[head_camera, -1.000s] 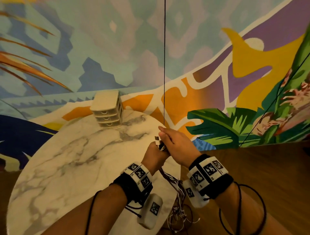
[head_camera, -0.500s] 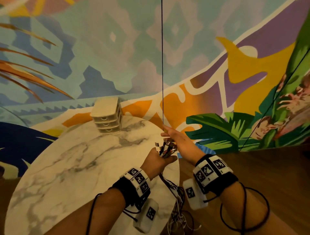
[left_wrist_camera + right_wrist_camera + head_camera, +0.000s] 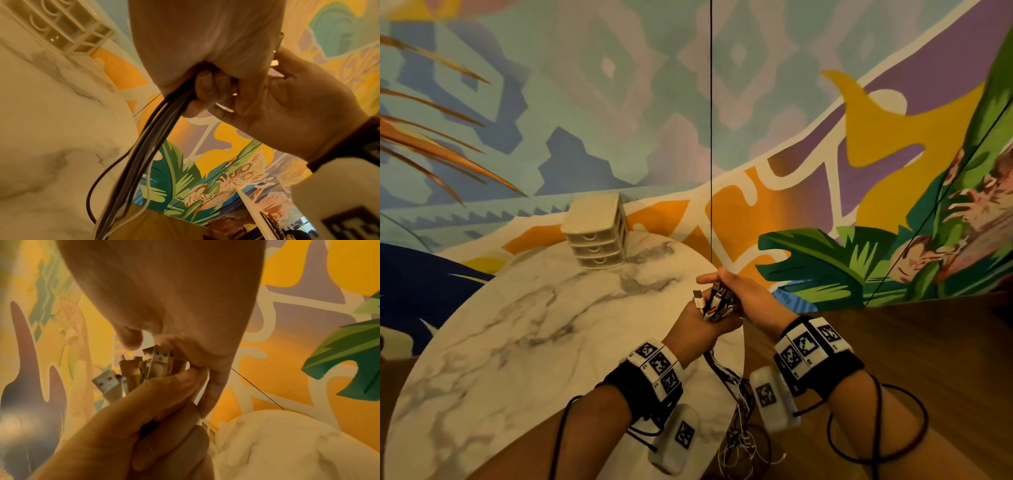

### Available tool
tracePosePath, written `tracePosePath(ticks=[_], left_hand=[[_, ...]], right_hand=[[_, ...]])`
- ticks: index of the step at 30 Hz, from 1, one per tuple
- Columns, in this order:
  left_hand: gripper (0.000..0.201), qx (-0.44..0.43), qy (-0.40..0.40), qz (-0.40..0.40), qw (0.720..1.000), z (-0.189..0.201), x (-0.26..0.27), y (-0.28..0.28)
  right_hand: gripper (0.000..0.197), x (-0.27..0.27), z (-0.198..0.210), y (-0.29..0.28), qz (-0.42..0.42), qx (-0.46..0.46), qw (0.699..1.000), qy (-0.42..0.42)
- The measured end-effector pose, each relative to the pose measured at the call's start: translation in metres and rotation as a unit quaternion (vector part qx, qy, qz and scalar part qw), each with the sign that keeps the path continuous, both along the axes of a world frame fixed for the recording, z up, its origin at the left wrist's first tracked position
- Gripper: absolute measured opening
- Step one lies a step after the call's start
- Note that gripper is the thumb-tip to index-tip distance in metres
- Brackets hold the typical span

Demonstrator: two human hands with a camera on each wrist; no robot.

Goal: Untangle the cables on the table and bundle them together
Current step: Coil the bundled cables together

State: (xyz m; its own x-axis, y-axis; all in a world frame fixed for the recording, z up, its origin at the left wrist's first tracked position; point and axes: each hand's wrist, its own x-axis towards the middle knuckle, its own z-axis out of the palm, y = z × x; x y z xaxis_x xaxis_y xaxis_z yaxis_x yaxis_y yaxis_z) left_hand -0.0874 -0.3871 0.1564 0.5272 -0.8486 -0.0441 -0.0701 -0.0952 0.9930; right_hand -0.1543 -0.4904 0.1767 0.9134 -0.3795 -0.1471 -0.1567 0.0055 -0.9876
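Observation:
My left hand [image 3: 705, 320] grips a bundle of cables just below their plugs [image 3: 714, 303], which stick up out of the fist. The USB plugs [image 3: 148, 368] show close up in the right wrist view. My right hand [image 3: 722, 284] lies over the plug ends from the right, its fingers fairly straight and touching them. Below the fist the dark and white cables [image 3: 144, 146] hang together past the table's edge. They end in a loose tangle [image 3: 739, 445] low down by the floor. Both hands hover over the right rim of the round marble table [image 3: 517, 342].
A small cream three-drawer unit [image 3: 597, 233] stands at the far side of the table. Behind it is a painted mural wall with a thin black vertical line [image 3: 711, 137]. A wooden floor [image 3: 928, 359] lies to the right.
A second ago my right hand was wrapped over the plug ends. Its fingers have since straightened and lifted, so the plugs now show above my left fist.

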Motion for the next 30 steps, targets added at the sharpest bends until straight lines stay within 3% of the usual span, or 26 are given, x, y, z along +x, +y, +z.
tracePosePath(ticks=[5, 8, 10, 12, 14, 17, 19, 21, 24, 27, 30], left_hand=[[0.022, 0.037, -0.008, -0.01, 0.999, -0.009, 0.003, 0.006], [0.013, 0.04, -0.042, -0.03, 0.998, -0.005, -0.003, 0.006], [0.028, 0.059, -0.094, -0.037, 0.993, -0.006, -0.008, 0.002], [0.048, 0.112, -0.146, -0.046, 0.982, -0.009, -0.008, 0.003], [0.054, 0.139, -0.129, -0.027, 0.982, -0.015, -0.006, 0.004], [0.045, 0.17, -0.166, -0.027, 0.971, -0.02, -0.012, 0.003], [0.049, 0.154, -0.167, -0.015, 0.974, -0.022, -0.013, 0.003], [0.043, 0.139, -0.168, -0.002, 0.976, -0.025, -0.008, 0.007], [0.016, 0.084, -0.056, 0.005, 0.995, -0.019, 0.0, 0.015], [0.034, 0.066, -0.035, -0.005, 0.997, -0.012, 0.0, 0.021], [0.023, 0.063, -0.043, -0.04, 0.996, -0.012, -0.002, 0.022]], right_hand=[[0.064, 0.006, 0.008, -0.001, -0.048, 0.0, 0.999, -0.012], [0.06, 0.009, 0.014, 0.005, -0.025, -0.057, 0.998, -0.004], [0.054, 0.011, 0.014, 0.013, 0.009, -0.131, 0.991, 0.025], [0.041, 0.014, 0.012, 0.019, 0.048, -0.249, 0.965, 0.067], [0.034, 0.016, 0.011, 0.02, 0.068, -0.313, 0.942, 0.096], [0.035, 0.015, 0.004, 0.021, 0.072, -0.253, 0.96, 0.093], [0.037, 0.011, -0.001, 0.023, 0.053, -0.125, 0.989, 0.051], [0.036, 0.008, 0.002, 0.024, 0.039, -0.026, 0.999, 0.009], [0.044, 0.009, 0.011, 0.023, 0.021, -0.023, 0.999, -0.008], [0.063, 0.01, 0.024, 0.015, -0.015, -0.056, 0.998, -0.023], [0.072, 0.012, 0.029, 0.017, 0.016, -0.07, 0.997, -0.001]])
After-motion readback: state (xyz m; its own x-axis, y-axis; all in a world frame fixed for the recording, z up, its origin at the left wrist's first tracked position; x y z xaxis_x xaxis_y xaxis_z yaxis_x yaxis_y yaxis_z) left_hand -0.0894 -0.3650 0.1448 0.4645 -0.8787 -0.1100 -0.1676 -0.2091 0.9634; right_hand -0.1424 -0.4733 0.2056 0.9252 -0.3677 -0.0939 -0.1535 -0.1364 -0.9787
